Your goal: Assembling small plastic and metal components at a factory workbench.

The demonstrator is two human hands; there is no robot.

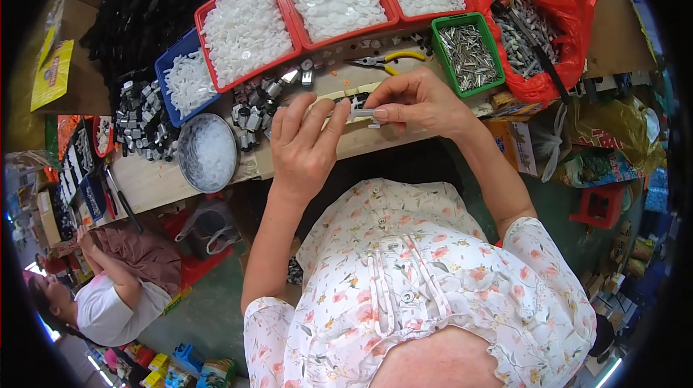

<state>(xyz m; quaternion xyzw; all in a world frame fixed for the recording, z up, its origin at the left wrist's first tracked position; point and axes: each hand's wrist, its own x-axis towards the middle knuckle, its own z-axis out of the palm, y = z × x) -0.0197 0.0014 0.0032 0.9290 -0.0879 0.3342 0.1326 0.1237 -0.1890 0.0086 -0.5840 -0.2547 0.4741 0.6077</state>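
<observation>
Over the front edge of the workbench, both hands meet at a small slim grey plastic-like piece. My right hand pinches its right end between thumb and fingers. At the other end, the fingertips of my left hand are closed on it, with the fingers partly hiding it. What exactly the piece is cannot be made out. Just behind the hands lies a pale strip-shaped fixture with dark parts, partly covered by the fingers. Beyond it are yellow-handled pliers.
Red trays of white plastic parts line the back. A green tray holds metal pins, beside a red bag of metal parts. Leftward are a blue tray, a round bowl and metal blocks. Another person sits at left.
</observation>
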